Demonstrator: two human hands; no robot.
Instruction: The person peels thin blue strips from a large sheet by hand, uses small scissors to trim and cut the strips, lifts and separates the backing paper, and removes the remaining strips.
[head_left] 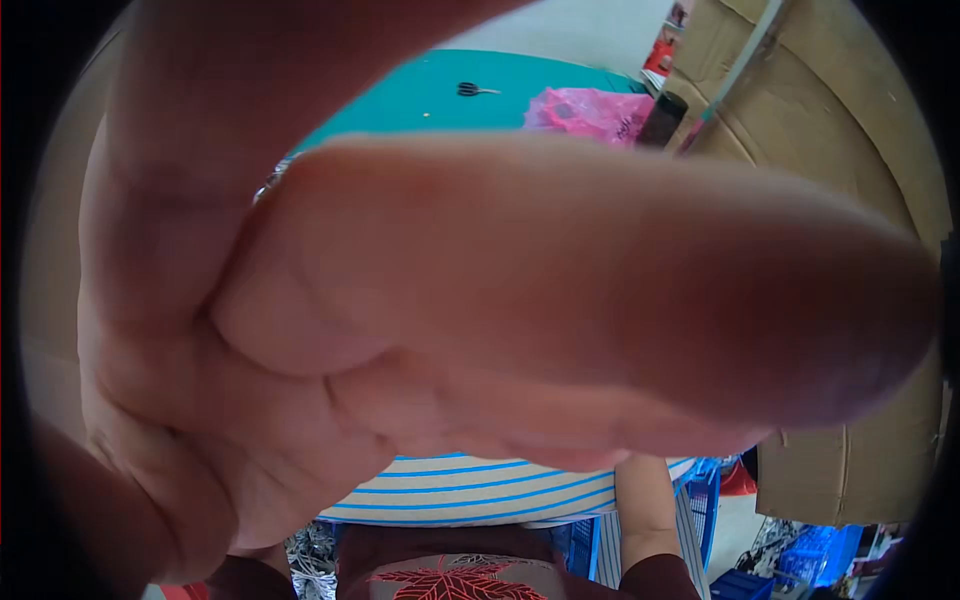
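Note:
Very close to the camera, my left hand point(400, 290) fills most of the head view. Its digits are apart, one reaching up at the left and others stretched to the right, and nothing shows in its grasp. My right forearm point(647, 505) rises from a dark sleeve at the lower right, over a white cloth with blue stripes point(480, 492). The right hand itself is hidden behind the left one. Much of the work surface is also covered from sight.
Black scissors point(470, 90) and a pink plastic bag point(590, 112) lie on a green surface point(400, 100) at the back. A dark cylinder point(662, 118) stands beside the bag. Large cardboard point(810, 110) rises at the right, with blue crates point(820, 550) below.

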